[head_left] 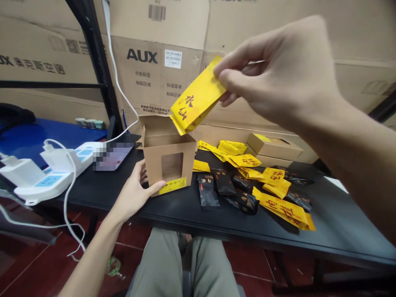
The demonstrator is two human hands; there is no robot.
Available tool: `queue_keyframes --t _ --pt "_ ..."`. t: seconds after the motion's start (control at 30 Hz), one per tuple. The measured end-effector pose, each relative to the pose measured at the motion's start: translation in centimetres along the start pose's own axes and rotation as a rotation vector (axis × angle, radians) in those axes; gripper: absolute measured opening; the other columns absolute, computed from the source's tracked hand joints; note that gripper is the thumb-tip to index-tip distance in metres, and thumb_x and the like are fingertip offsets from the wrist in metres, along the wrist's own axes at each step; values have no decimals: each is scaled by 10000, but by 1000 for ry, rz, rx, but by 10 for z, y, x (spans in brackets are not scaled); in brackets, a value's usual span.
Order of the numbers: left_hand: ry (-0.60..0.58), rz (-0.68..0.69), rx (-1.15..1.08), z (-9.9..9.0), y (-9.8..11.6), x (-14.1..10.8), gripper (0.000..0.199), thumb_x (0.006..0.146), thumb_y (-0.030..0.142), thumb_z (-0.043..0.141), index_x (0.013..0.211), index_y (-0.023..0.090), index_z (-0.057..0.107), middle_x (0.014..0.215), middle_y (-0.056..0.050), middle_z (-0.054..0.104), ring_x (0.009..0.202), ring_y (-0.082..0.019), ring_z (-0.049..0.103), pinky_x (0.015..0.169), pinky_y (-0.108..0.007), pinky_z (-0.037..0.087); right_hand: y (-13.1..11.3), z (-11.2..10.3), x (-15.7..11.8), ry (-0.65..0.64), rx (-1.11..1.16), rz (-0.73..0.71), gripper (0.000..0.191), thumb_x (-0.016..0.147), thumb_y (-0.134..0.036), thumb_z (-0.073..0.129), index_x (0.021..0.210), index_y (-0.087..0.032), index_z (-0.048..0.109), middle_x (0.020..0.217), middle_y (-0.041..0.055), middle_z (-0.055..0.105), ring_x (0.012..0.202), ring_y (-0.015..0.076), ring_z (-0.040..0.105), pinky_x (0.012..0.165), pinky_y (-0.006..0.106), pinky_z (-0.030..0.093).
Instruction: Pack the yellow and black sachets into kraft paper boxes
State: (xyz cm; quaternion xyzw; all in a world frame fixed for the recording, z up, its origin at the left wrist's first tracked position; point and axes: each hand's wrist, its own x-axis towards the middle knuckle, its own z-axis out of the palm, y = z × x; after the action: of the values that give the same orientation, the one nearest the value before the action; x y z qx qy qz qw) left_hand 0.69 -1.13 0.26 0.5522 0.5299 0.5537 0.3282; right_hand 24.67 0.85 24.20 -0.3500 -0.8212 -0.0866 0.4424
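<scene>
Right forearm [349,119] looms nearest. On the left, the left hand [134,192] clasps the box [170,147] low; rightward, the right hand [278,70] pinches a tilted packet [198,97] near its open top. Seemingly a loading step; insertion would need the packet steeper. Other packets [249,160] lie right.

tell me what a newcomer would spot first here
Most likely the bright yellow oblong packet, pinched in the right hand over the open top of an upright brown cardboard box, which the left hand grips low down. Next, the scattered yellow packets and small black packets to the box's right, then the white plastic power strip at far left.
</scene>
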Motion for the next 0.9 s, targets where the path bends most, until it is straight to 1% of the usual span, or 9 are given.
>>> queue_keyframes --t 0.1,0.17,0.27,0.43,0.57,0.63,0.7,0.77,0.9 --pt "-7 2 -9 0 0 1 793 740 439 864 1395 247 460 1479 -159 634 1370 -335 631 1171 -553 492 -3 15 8 -123 15 0 199 912 -122 624 929 -150 820 725 -34 726 747 170 790 744 336 651" --pt "-7 8 -8 0 -1 1 804 735 452 866 1399 250 460 1466 -157 644 1367 -336 633 1165 -552 497 -4 25 10 -176 6 -33 162 909 -142 647 906 -143 809 754 -15 739 827 206 802 825 390 660" --pt "2 23 -8 0 -3 1 792 737 455 865 1394 256 471 1463 -151 648 1349 -335 646 1152 -547 508 -8 38 11 -180 -49 -102 188 934 -212 631 885 -133 795 845 22 768 1003 256 791 938 423 634" --pt "-1 35 -31 0 -4 2 814 714 461 885 1385 250 474 1438 -142 662 1318 -320 664 1153 -527 510 -21 47 16 -139 -188 -190 312 982 -334 556 837 -156 768 823 19 751 1035 254 777 954 405 614" --pt "-2 44 -41 0 -6 2 818 714 451 891 1387 243 474 1423 -139 668 1310 -308 667 1152 -507 513 -32 53 19 -124 -349 -172 206 932 -199 568 943 -160 770 922 49 767 1048 285 767 984 458 596" --pt "3 58 -34 -1 -8 3 815 719 452 890 1392 252 476 1446 -136 654 1323 -307 659 1151 -503 514 -37 57 17 -154 -398 -148 221 895 -131 571 1003 -149 764 955 80 773 1011 298 768 962 471 595" --pt "10 69 -28 -1 -10 3 817 724 456 887 1401 259 475 1463 -134 644 1337 -308 651 1151 -501 514 -43 60 12 -229 -394 -137 220 883 -109 565 987 -134 757 910 100 769 951 297 769 895 447 604" --pt "11 74 -23 -1 -11 3 816 732 453 882 1411 263 472 1457 -132 652 1346 -309 647 1158 -506 507 -46 62 9 -354 -367 -150 200 882 -115 565 941 -134 754 852 100 754 914 287 768 839 411 604" --pt "3 89 -10 -2 -12 3 807 737 444 879 1415 271 476 1428 -124 676 1334 -313 659 1156 -518 509 -40 66 12 -595 -385 -268 161 832 -113 654 930 -189 756 831 40 740 860 247 760 808 360 592"
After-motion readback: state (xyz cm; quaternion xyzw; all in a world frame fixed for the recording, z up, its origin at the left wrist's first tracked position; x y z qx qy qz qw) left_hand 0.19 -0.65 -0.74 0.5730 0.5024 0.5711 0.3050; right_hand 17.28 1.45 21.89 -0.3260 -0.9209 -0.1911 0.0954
